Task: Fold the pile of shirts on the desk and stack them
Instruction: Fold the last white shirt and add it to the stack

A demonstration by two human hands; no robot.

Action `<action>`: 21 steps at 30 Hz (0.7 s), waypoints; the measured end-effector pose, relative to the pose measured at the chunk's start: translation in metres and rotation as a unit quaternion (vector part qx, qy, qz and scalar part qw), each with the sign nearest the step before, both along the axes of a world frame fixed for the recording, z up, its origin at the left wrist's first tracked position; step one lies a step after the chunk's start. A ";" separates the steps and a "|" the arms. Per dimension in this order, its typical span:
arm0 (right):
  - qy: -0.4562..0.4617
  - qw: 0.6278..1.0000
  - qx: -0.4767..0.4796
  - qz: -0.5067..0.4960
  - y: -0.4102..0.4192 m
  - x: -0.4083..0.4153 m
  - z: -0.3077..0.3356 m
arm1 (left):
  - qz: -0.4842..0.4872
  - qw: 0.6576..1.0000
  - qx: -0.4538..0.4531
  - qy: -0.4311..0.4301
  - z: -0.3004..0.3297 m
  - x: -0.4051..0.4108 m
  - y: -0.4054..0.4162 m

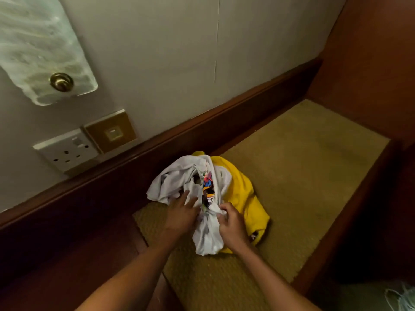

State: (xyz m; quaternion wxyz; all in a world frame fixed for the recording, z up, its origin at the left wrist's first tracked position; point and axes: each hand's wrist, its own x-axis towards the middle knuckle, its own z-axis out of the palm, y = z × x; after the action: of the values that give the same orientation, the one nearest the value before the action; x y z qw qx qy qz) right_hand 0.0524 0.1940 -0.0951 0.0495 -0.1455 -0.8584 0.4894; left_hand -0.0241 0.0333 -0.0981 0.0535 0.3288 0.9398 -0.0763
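A crumpled white shirt (173,182) with a colourful print lies bunched on top of a yellow shirt (242,187) on the desk's woven tan mat (303,171). My left hand (180,213) rests on the white shirt's left side with its fingers fairly straight, pressing into the cloth. My right hand (231,221) pinches a fold of the white shirt near the print, fingers curled round the fabric. Most of the yellow shirt is hidden under the white one.
A dark wooden rail (157,149) runs along the desk's back edge below the wall. A white socket (67,151) and a gold switch plate (111,132) sit on the wall. A wooden side panel (368,63) closes the right. Pale cloth (402,297) shows at bottom right.
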 end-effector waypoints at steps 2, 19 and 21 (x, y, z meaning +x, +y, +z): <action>-0.021 0.997 -0.067 0.045 -0.017 0.011 0.003 | -0.028 0.996 0.081 -0.022 -0.002 0.012 -0.029; -0.356 0.869 -0.077 0.336 -0.175 0.188 -0.009 | 0.608 0.461 0.506 -0.402 -0.005 0.393 -0.290; -0.277 0.922 -0.153 0.222 -0.185 0.196 -0.005 | 0.610 0.366 0.577 -0.401 0.004 0.411 -0.300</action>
State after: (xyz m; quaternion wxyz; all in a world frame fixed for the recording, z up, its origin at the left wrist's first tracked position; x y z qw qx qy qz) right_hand 0.2484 0.0092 -0.0997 -0.3230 -0.0873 -0.7631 0.5529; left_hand 0.3872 -0.2668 -0.0944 0.2529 -0.3919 0.5672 0.6788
